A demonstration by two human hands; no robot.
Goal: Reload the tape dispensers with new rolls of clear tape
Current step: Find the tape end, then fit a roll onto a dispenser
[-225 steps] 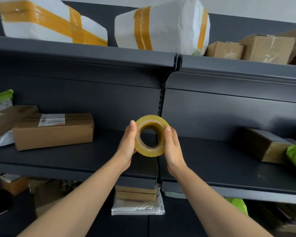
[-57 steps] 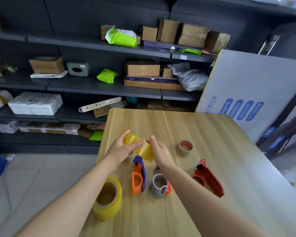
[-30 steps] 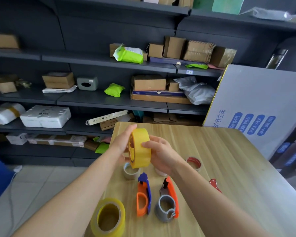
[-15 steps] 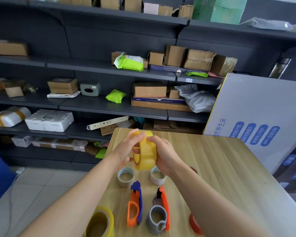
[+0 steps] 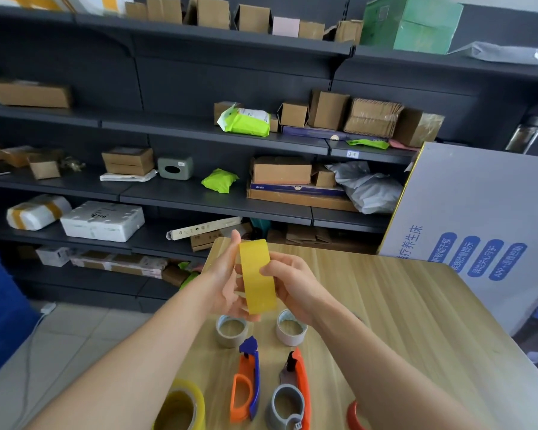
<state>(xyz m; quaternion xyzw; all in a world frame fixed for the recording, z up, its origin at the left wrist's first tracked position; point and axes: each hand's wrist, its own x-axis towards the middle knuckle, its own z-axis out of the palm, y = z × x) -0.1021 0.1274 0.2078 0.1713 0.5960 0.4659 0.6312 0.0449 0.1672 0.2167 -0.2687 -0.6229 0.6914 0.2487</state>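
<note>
dark metal shelving (image 5: 230,200) fills the back wall. it carries cardboard boxes (image 5: 281,170), green mailers (image 5: 219,180), a white foam box (image 5: 103,220) and wrapped parcels. pale floor tiles (image 5: 75,330) lie between the shelving and the bench (image 5: 401,321). a large white board with blue print (image 5: 479,212) stands on edge along the right side of the bench. the bench top is light wood grain, and its far left corner points toward the shelving.

tape roll (image 5: 257,276): yellowish, held in the air above the far left part of the bench, edge-on to the camera. left hand (image 5: 225,280): against the roll's left face, one finger reaching up past the top rim, thumb under the roll, gripping it. right hand (image 5: 288,283): thumb pressed on the outer band of tape, fingers curled round the right face, gripping it.

below the hands, on the bench, stand a small grey roll (image 5: 232,330) and a small white roll (image 5: 291,327), side by side and apart. nearer the near edge lie an orange and blue dispenser (image 5: 246,383) and a grey and orange dispenser (image 5: 289,395), also side by side. a second yellowish roll (image 5: 180,408) stands at the left edge, near the front. a red curved part (image 5: 353,414) shows beside the right forearm, mostly hidden.
</note>
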